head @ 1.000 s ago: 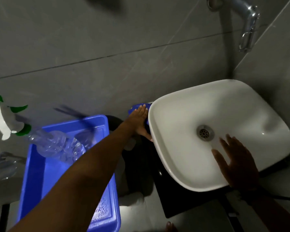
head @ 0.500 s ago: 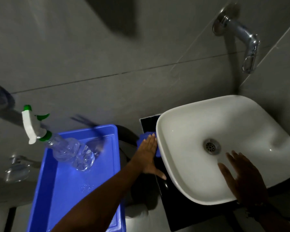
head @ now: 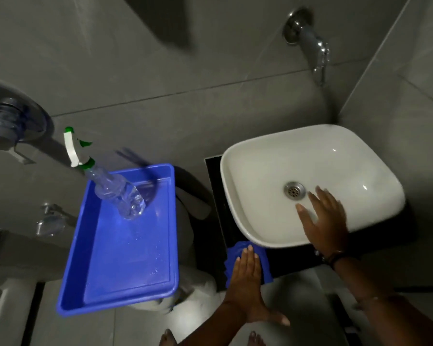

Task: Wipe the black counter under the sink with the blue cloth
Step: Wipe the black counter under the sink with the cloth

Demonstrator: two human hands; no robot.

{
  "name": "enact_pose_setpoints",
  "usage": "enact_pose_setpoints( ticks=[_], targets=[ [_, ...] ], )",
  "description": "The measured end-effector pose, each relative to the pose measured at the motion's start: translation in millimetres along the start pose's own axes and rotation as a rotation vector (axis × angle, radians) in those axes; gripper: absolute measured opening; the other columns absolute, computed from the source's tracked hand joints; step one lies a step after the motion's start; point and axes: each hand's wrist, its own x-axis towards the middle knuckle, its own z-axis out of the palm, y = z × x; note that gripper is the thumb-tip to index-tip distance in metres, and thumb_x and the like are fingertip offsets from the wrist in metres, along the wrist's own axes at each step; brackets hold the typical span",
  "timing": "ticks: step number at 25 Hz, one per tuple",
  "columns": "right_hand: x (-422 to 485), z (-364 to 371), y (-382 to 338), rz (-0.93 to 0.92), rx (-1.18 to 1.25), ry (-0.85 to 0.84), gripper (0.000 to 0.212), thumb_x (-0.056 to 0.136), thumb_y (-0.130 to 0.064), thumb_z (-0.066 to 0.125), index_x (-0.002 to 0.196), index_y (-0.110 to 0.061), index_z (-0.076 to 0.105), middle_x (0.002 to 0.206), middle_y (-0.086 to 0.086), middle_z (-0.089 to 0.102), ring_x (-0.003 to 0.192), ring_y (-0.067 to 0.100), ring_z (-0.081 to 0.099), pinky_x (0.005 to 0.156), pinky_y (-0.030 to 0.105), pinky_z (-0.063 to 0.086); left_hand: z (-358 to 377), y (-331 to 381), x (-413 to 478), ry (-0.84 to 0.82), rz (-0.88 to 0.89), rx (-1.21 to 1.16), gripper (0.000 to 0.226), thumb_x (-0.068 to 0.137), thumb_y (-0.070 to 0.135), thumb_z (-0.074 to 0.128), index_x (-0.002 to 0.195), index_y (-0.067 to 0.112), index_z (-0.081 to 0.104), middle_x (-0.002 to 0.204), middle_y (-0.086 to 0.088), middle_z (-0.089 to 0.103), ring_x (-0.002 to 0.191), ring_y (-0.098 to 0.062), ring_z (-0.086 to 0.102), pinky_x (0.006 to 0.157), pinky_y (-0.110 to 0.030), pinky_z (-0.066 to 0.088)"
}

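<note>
The black counter (head: 290, 260) shows as a dark slab around the left and front of the white sink (head: 258, 176). A blue cloth (head: 231, 254) lies on the counter's front left corner. My left hand (head: 248, 283) presses flat on the cloth, fingers together, thumb out to the right. My right hand (head: 323, 221) rests spread on the sink's front rim, near the drain, and holds nothing.
A blue plastic tray (head: 168, 245) with a clear spray bottle (head: 115, 191) in it sits on a white toilet tank left of the counter. A chrome tap (head: 313, 48) juts from the grey tiled wall above the sink. My bare toes (head: 168, 338) show at the bottom edge.
My left hand has slid the blue cloth along the counter's left strip, from the back corner by the wall to the front corner. My right hand stayed on the sink.
</note>
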Motion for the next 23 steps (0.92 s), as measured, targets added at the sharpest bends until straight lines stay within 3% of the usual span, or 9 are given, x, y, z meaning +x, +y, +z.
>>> enact_pose_setpoints(
  ticks=[3,5,6,7,9,11,13,16,23],
  targets=[
    [-73,-2,7,-0.077,0.196,0.12,0.032,0.088,-0.029,0.052,0.113,-0.011,0.062,0.13,0.012,0.054,0.121,0.033,0.05,0.105,0.042,0.038,-8,20,-14,0.17,0.031,-0.062,0.117,0.074,0.072,0.069,0.158,0.009,0.018,0.167,-0.007,-0.004,0.154,-0.026,-0.009,0.128,-0.042,0.0],
    [-136,14,5,-0.105,0.166,0.061,0.027,0.086,-0.025,0.047,0.107,-0.018,0.061,0.12,0.002,0.052,0.11,0.03,0.055,0.097,0.035,0.043,-16,17,-26,0.535,0.183,-0.037,0.072,0.084,0.054,0.067,0.137,0.006,0.058,0.158,-0.009,0.037,0.149,-0.029,0.031,0.118,-0.054,0.032],
    [-157,26,-1,-0.123,0.129,-0.037,0.033,0.082,-0.026,0.048,0.112,-0.02,0.059,0.124,0.0,0.05,0.112,0.029,0.055,0.096,0.036,0.044,-24,15,-29,0.719,0.25,-0.06,0.057,0.089,0.049,0.064,0.129,0.008,0.065,0.153,-0.008,0.047,0.144,-0.028,0.042,0.112,-0.056,0.039],
    [-168,41,-10,-0.146,0.099,-0.163,0.047,0.079,-0.031,0.051,0.125,-0.022,0.053,0.137,-0.001,0.045,0.124,0.029,0.049,0.103,0.039,0.041,-38,15,-26,0.801,0.288,-0.079,0.055,0.093,0.049,0.058,0.13,0.009,0.064,0.154,-0.008,0.046,0.145,-0.027,0.04,0.114,-0.056,0.036],
    [-171,70,-35,-0.233,0.066,-0.401,0.075,0.081,-0.049,0.047,0.148,-0.03,0.02,0.16,-0.001,0.018,0.148,0.025,0.015,0.12,0.042,0.015,-75,25,-6,0.8,0.224,-0.058,0.073,0.096,0.06,0.045,0.151,0.012,0.04,0.166,-0.014,0.021,0.155,-0.028,0.013,0.127,-0.047,0.006],
    [-164,91,-55,-0.309,-0.075,-0.501,0.085,0.083,-0.061,0.038,0.151,-0.02,0.006,0.163,0.007,0.003,0.15,0.029,-0.002,0.12,0.05,0.0,-105,44,31,0.681,0.089,0.022,0.091,0.093,0.069,0.037,0.159,0.012,0.012,0.167,-0.019,-0.004,0.155,-0.029,-0.009,0.125,-0.039,-0.012],
    [-164,106,-59,-0.297,-0.167,-0.502,0.091,0.083,-0.064,0.036,0.15,-0.007,0.012,0.16,0.016,0.007,0.147,0.037,0.002,0.115,0.053,0.002,-112,59,64,0.551,-0.032,0.101,0.099,0.091,0.072,0.039,0.159,0.01,0.002,0.166,-0.021,-0.009,0.155,-0.031,-0.011,0.126,-0.047,-0.007],
    [-168,110,-33,-0.248,-0.041,-0.485,0.093,0.083,-0.07,0.034,0.151,-0.014,0.004,0.163,0.009,0.004,0.15,0.029,-0.002,0.118,0.047,0.001,-94,62,86,0.539,-0.1,0.218,0.106,0.087,0.077,0.038,0.159,0.006,0.004,0.166,-0.024,-0.006,0.155,-0.035,-0.005,0.126,-0.051,0.002],
    [-89,25,161,-0.105,-0.201,-0.388,0.091,0.077,-0.07,0.047,0.143,-0.007,0.038,0.151,0.014,0.039,0.143,0.032,0.03,0.118,0.047,0.021,-82,49,96,0.582,-0.091,0.267,0.11,0.083,0.084,0.024,0.158,0.005,0.005,0.167,-0.02,-0.003,0.155,-0.031,-0.003,0.126,-0.05,0.006]
  ],
)
